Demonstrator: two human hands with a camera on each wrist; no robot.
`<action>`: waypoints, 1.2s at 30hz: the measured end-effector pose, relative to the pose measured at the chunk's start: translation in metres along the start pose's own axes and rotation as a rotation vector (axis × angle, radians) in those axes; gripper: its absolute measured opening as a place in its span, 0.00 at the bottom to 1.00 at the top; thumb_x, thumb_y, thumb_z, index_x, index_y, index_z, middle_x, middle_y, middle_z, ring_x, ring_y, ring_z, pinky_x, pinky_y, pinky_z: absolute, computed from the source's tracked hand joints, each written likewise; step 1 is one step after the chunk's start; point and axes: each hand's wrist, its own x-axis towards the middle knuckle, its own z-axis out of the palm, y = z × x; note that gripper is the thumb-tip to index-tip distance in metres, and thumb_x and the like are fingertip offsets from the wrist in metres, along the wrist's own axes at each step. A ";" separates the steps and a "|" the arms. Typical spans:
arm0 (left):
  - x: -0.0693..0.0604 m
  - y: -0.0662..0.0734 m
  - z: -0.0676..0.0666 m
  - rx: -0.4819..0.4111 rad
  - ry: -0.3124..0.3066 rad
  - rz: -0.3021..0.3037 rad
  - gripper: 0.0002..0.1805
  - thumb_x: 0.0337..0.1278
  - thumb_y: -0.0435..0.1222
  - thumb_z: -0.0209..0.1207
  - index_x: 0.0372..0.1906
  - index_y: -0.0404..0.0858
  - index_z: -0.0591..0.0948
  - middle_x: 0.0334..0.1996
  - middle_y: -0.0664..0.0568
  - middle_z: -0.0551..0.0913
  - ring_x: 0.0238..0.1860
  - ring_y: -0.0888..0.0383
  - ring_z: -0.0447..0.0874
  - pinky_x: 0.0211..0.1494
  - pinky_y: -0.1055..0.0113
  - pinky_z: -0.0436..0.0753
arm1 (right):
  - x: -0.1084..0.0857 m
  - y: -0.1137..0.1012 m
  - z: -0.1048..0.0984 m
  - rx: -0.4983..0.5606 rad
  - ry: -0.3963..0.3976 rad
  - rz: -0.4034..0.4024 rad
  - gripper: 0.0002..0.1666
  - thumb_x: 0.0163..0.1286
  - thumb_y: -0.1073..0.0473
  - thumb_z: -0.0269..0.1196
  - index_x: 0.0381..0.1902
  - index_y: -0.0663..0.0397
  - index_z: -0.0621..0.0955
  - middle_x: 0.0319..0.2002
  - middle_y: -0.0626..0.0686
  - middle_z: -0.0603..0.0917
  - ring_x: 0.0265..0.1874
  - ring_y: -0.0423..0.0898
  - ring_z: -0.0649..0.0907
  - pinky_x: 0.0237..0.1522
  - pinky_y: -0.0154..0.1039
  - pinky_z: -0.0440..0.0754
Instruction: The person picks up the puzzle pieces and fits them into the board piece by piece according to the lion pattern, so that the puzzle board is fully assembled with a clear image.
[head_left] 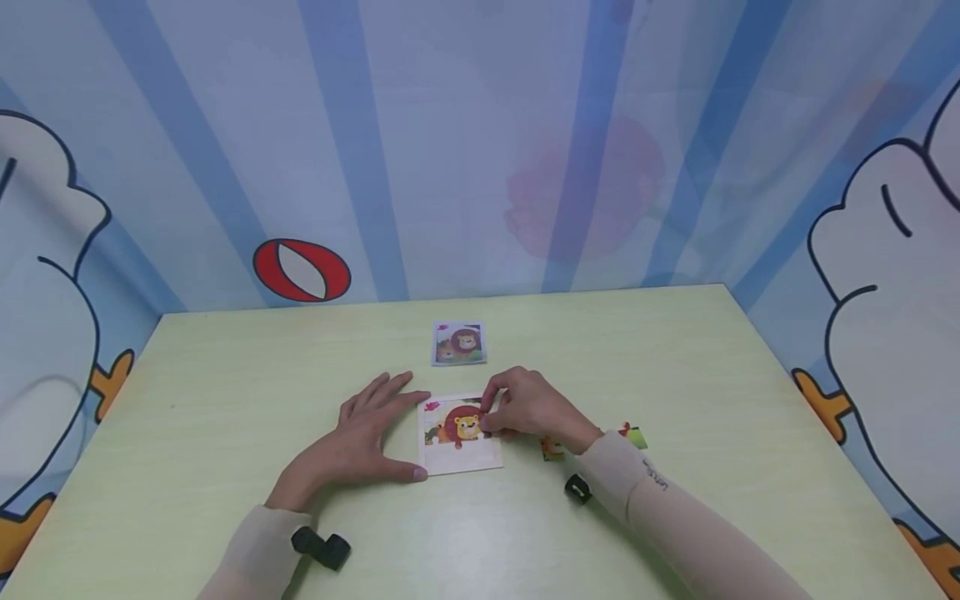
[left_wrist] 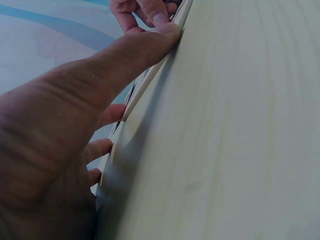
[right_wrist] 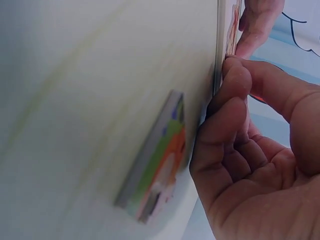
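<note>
A square white puzzle board lies on the table, its upper part filled with a lion picture and its lower strip bare white. My left hand spreads along the board's left side, thumb at the lower left corner and index finger by the upper left one. Its fingers are nearly straight in the left wrist view. At the board's right edge, my right hand curls, thumb and index finger pinching a puzzle piece mostly hidden behind them. A loose thick puzzle piece lies beneath my right hand in the right wrist view.
Behind the board lies a small picture card of the lion. More loose pieces lie to the right, partly covered by my right forearm. A printed fabric backdrop stands along the back edge of the pale table.
</note>
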 end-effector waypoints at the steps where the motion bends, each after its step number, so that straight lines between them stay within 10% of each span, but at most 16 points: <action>1: 0.000 0.000 0.000 0.001 0.000 0.000 0.58 0.42 0.63 0.80 0.82 0.59 0.68 0.90 0.50 0.50 0.90 0.38 0.37 0.84 0.23 0.45 | 0.000 0.000 0.000 0.000 0.002 0.001 0.06 0.68 0.58 0.76 0.37 0.50 0.87 0.22 0.50 0.86 0.18 0.43 0.81 0.26 0.34 0.80; 36: 0.000 0.001 0.000 0.018 0.000 0.002 0.58 0.44 0.62 0.80 0.83 0.59 0.66 0.90 0.49 0.50 0.90 0.37 0.37 0.84 0.23 0.44 | -0.045 0.044 -0.057 0.069 -0.003 -0.005 0.14 0.70 0.56 0.73 0.52 0.51 0.91 0.37 0.50 0.90 0.33 0.46 0.81 0.35 0.38 0.79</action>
